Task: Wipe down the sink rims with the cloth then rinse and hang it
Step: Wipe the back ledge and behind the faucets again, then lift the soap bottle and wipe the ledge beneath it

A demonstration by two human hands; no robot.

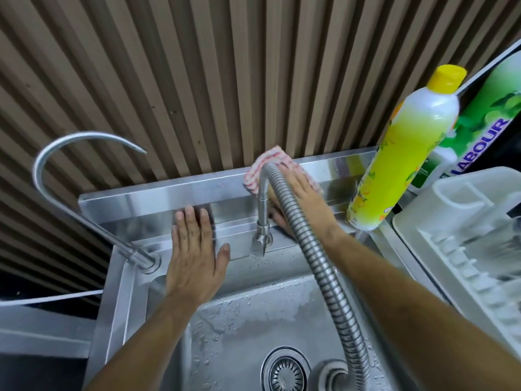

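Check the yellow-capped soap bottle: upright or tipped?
Tipped. The soap bottle leans right, its base on the sink's back rim, its yellow cap against the green-labelled pack.

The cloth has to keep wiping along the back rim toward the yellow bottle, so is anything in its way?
Yes. The yellow bottle itself stands on the back rim, right of the cloth under the right hand. The flexible tap hose arches over that hand.
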